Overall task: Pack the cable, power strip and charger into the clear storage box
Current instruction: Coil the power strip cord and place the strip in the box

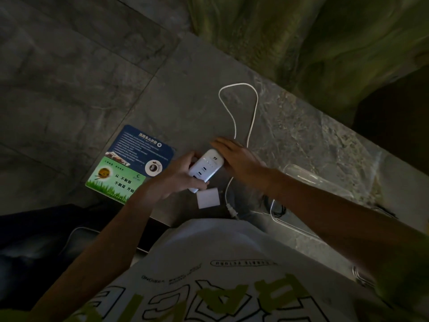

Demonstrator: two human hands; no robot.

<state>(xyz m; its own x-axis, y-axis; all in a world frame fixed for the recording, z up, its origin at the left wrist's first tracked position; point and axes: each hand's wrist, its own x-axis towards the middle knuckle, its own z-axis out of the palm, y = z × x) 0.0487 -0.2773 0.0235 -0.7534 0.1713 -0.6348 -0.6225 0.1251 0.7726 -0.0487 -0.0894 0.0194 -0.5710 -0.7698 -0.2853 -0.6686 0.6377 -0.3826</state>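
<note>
A white power strip (pixel 205 168) lies at the middle of the grey stone table (pixel 176 101). My left hand (pixel 178 176) grips its near end from the left. My right hand (pixel 234 156) rests over its far end, fingers spread flat. Its white cord (pixel 239 108) loops away across the table and comes back to a plug (pixel 232 211) near my body. A small white square charger (pixel 207 198) lies just below the strip. The clear storage box (pixel 301 175) stands to the right, partly hidden by my right forearm, with a dark cable (pixel 277 209) inside it.
A blue and green printed card (pixel 130 163) lies on the table left of the strip. A green curtain (pixel 301 38) hangs behind the table's far edge. The table's near edge runs just in front of my white shirt. A dark seat is at the lower left.
</note>
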